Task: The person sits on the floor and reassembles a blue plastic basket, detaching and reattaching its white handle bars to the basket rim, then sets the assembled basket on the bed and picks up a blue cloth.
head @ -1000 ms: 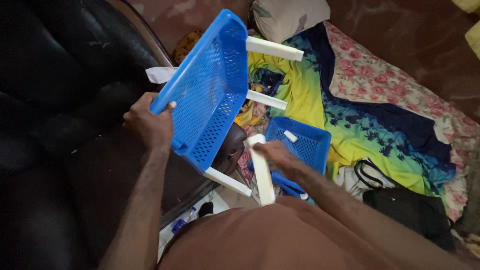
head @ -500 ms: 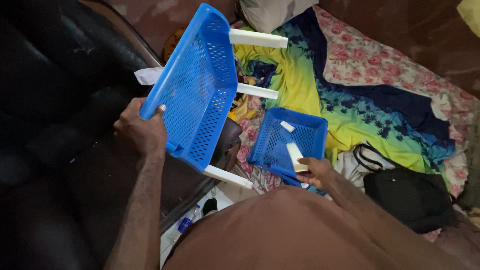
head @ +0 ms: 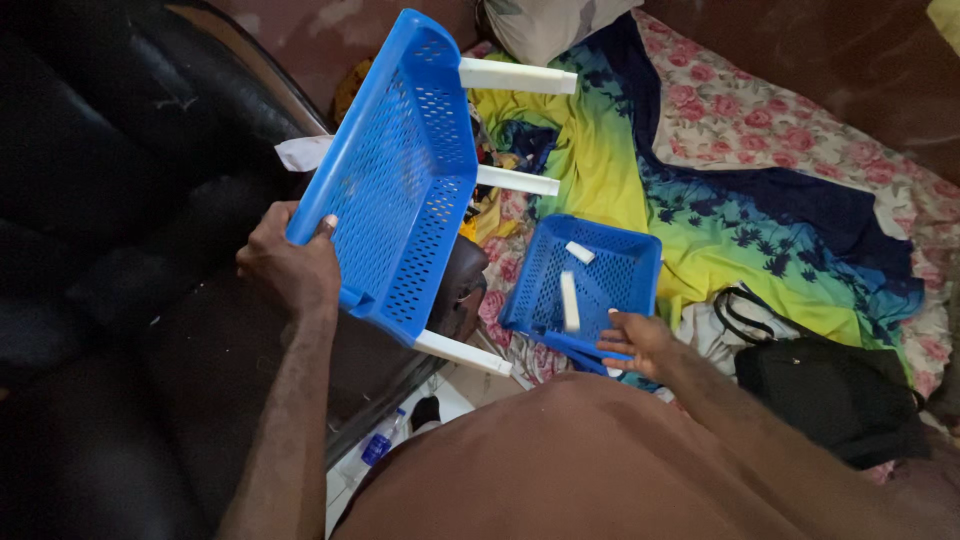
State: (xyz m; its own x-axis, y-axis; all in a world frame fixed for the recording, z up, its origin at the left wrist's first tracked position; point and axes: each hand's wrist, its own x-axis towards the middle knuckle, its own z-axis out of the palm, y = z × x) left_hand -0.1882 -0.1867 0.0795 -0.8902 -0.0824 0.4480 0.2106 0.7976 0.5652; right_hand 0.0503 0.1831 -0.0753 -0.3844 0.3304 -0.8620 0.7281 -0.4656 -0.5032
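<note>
Two blue perforated plastic trays are in view. The larger tray [head: 400, 180] is held up on edge, tilted, by the left hand [head: 290, 270], whose fingers are closed around its lower rim, thumb on the inner face. Three white plastic legs stick out from this tray towards the right: an upper leg [head: 518, 77] near its top corner, a middle leg [head: 518, 181] halfway down, and a lower leg [head: 463, 353] at its bottom corner.

Lying flat on the floor coverings is the smaller tray [head: 600, 275], just right of the big one's lower end. Inside it lie a white leg [head: 569, 301] near the middle and a short white piece [head: 580, 252] towards its far side. The right hand [head: 640, 343] rests at the near edge of this smaller tray, fingers spread and loose, gripping nothing; whether the fingertips touch the rim cannot be told.

Beneath the small tray spreads a green, yellow and dark blue cloth [head: 720, 230], with a pink floral sheet [head: 760, 110] beyond it. A black bag [head: 830, 400] with a strap lies to the right of the hand. A black leather sofa [head: 110, 200] fills the left side, and a small plastic bottle [head: 378, 447] lies on the floor near the bottom edge.
</note>
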